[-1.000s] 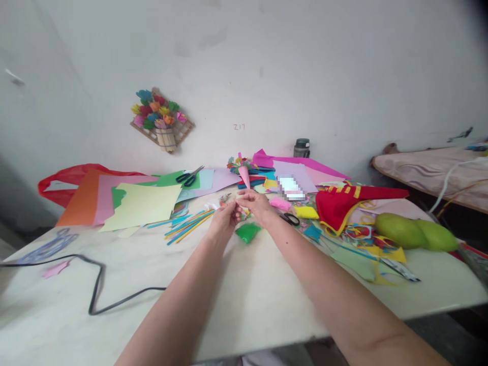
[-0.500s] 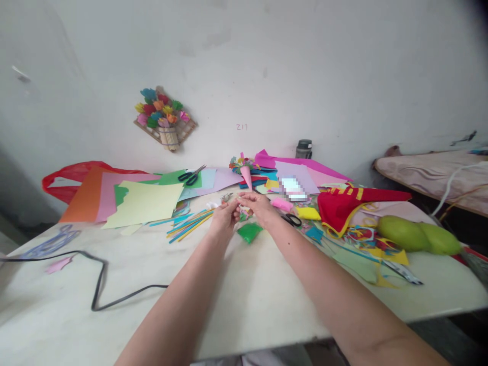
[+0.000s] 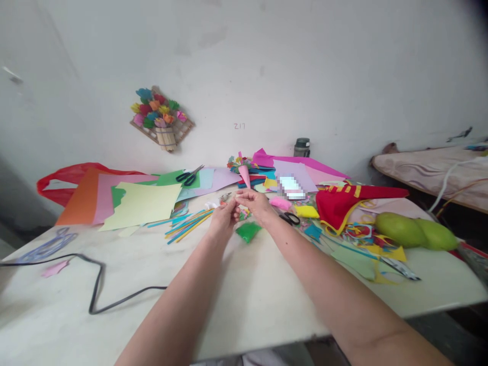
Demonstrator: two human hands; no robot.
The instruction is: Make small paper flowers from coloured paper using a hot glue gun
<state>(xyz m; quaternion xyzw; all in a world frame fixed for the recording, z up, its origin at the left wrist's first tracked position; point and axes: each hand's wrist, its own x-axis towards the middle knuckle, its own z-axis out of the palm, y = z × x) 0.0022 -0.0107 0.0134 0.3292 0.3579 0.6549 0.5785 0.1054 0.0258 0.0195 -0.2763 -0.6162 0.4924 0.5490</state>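
Both my hands meet over the middle of the table, fingertips pinched together. My left hand has its fingers curled inward, and my right hand pinches from the other side. Whatever sits between the fingertips is too small and blurred to name; a pale speck shows there. Just below them lies a green packet. Thin coloured paper sticks lie left of my left hand. Beside my right wrist are black-handled scissors, a pink packet and a yellow packet. Behind the hands stands a pink paper cone.
Coloured paper sheets and another pair of scissors lie at the back left. A black cable crosses the left front. On the right are a red cloth, green fruit and a cutter knife. A bottle stands by the wall.
The view has shifted slightly, so everything appears a little further left. My hands keep the same pinched pose at the same spot over the table.
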